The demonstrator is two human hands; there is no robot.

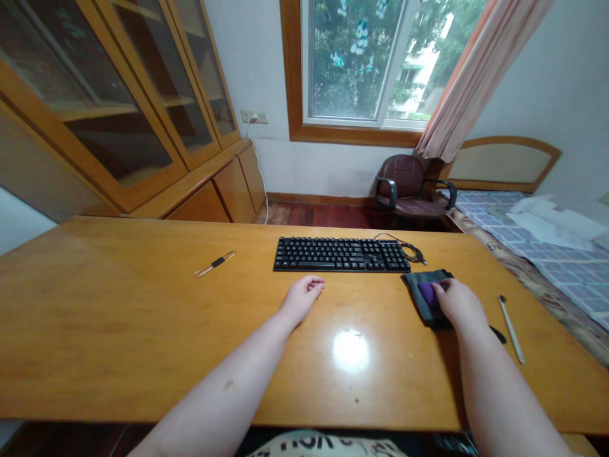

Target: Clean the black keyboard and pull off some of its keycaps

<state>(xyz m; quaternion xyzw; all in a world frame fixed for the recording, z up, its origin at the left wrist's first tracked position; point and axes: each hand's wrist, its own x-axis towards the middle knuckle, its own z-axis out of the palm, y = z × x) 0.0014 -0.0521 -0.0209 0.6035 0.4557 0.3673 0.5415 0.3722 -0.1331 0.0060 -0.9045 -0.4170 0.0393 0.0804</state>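
My left hand (303,297) rests on the table just below the keyboard, fingers curled in and nothing seen in them. A black keyboard (340,255) lies across the middle, its cable (413,252) coiled at the right end. To the right, a dark grey folded cloth (421,298) lies flat. On top of it is a small purple lump (429,293), its kind unclear, with the fingers of my right hand (451,297) closed around its right side. That hand hides part of both the lump and the cloth.
A thin brush-like stick (511,330) lies right of my right forearm, near a black curved object (498,335). Left of the keyboard is a slim tool with a black middle (217,261). Beyond the wooden table (118,304) stand a chair (404,181), a bed (537,235) and a cabinet (190,171).
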